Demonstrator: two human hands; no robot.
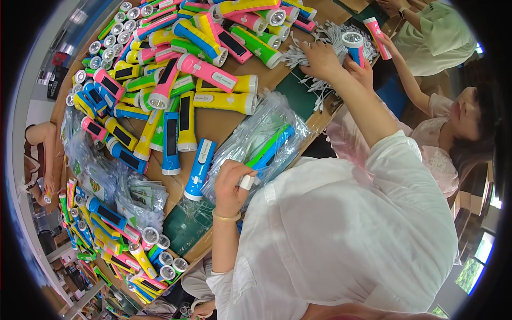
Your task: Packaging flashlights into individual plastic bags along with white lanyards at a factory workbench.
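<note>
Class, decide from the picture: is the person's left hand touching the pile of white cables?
Apart: the head view shows the left hand well clear of the white cables, with clear plastic bags and green mat between.

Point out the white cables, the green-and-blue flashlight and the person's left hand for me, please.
White cables (332,35): head view, upper part of the pile.
Green-and-blue flashlight (270,147): head view, its green side.
Left hand (229,183): head view, back of the hand.

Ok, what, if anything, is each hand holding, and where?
The left hand apparently holds a clear bag, a green-and-blue flashlight inside, by the near end. The right hand is at the white cables; grip unclear.
</note>
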